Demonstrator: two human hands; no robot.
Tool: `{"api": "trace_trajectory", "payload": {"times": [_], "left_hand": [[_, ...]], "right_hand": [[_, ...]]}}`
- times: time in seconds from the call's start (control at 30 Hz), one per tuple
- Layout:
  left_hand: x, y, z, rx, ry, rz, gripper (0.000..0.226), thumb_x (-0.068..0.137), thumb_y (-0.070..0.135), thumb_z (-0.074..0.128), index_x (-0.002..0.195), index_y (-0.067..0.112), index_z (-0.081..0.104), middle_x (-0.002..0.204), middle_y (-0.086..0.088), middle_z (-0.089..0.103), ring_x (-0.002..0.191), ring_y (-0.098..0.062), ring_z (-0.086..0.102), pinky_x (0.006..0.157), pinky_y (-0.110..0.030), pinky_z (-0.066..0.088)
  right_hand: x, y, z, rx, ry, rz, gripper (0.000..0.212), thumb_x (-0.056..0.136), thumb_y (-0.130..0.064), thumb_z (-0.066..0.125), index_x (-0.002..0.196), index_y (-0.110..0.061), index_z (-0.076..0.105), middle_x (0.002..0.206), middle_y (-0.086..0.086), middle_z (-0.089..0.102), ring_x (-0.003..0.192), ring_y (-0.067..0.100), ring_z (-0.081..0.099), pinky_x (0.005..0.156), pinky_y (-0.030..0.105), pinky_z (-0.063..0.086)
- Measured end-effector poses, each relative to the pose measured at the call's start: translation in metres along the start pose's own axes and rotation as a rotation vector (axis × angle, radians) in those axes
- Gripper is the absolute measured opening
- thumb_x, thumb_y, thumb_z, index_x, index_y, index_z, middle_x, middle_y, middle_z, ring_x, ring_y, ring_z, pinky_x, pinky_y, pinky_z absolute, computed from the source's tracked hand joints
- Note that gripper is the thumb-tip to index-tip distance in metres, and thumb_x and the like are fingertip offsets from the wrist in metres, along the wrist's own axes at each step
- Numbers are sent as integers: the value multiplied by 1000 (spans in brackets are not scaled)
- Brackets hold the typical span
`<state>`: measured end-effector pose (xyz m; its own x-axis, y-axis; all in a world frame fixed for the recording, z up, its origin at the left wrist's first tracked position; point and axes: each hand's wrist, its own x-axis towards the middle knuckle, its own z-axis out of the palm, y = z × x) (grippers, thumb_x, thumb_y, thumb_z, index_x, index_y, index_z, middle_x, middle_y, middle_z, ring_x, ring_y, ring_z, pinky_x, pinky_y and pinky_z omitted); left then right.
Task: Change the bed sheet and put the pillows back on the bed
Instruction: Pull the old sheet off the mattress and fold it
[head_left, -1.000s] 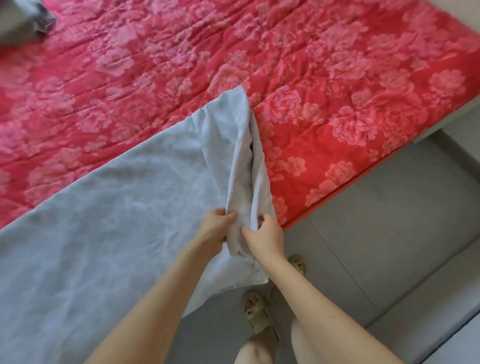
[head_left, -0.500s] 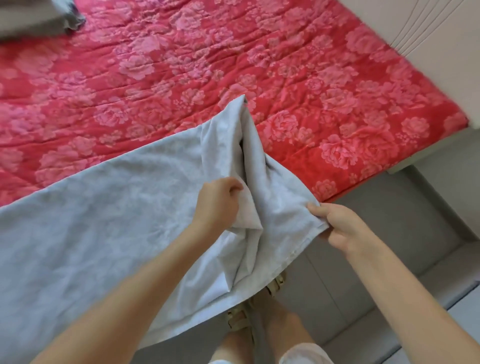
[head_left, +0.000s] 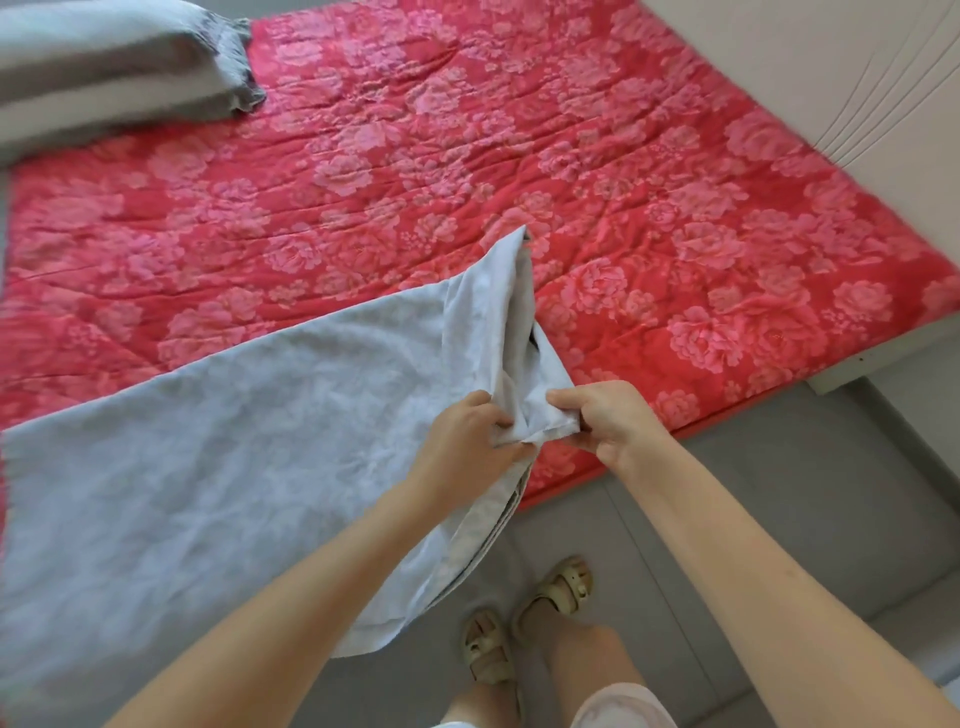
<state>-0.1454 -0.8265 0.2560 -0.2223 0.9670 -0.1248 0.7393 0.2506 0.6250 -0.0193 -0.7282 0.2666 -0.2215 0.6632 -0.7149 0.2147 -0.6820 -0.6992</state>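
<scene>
**Two grips on one fold of the bed sheet (head_left: 234, 441)**

Both hands meet at a gathered bunch of the pale grey cloth. The left hand (head_left: 467, 436) curls its fingers round the fold from one side. The right hand (head_left: 613, 423) pinches the same bunch from the other side with its thumb on top, and the two sit just beside each other. Beyond the grip, a peaked fold runs toward the middle of the bed. Left of the grip, the sheet spreads flat over the red floral quilt (head_left: 467, 156). Below the grip, its edge hangs over the bedside toward the grey floor (head_left: 779, 493), near the person's sandals (head_left: 563, 584). Far up and left of the grip, a grey pillow (head_left: 114, 67) lies on the bed.
</scene>
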Motion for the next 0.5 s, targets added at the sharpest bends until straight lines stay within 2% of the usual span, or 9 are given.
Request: {"api": "trace_trajectory", "payload": {"times": [0.13,0.23,0.3,0.33,0.4,0.5], "left_hand": [[11,-4,6,-65,-56,161,20,80,24,74,83,4,73,70,-1,45,58,-15,43,59,-28,37],[14,12,24,-68,-64,177,28,78,28,75,83,2,68,70,6,38,57,-6,38,58,-12,32],[17,18,36,-63,-70,162,37,75,38,76,84,3,66,73,8,37,58,-5,37,58,-11,31],[18,20,41,-56,-74,155,42,73,41,76,84,3,65,74,7,37,59,-5,37,57,-13,31],[21,23,46,-38,-86,150,40,74,40,76,81,4,62,73,10,35,57,-4,36,55,-16,30],[29,26,47,-86,-26,148,15,84,18,68,76,4,68,65,14,36,52,-2,37,53,-17,27]], "right_hand": [[8,2,-10,-69,41,-65,26,80,5,66,61,-5,50,60,8,48,47,16,51,46,23,44],[15,8,-16,-15,68,-46,19,80,5,66,66,-2,55,66,13,50,57,24,51,55,31,43],[18,11,-18,35,98,-38,8,79,3,67,81,2,60,78,18,50,70,29,50,64,38,43],[21,12,-19,44,119,-38,10,78,1,68,85,2,61,80,18,51,73,29,51,65,38,43],[26,13,-22,50,142,-41,11,77,-1,71,80,4,62,76,15,53,68,25,54,59,32,44],[33,13,-27,68,123,-38,20,77,-4,74,66,-3,58,60,8,51,45,12,49,39,19,36]]}}
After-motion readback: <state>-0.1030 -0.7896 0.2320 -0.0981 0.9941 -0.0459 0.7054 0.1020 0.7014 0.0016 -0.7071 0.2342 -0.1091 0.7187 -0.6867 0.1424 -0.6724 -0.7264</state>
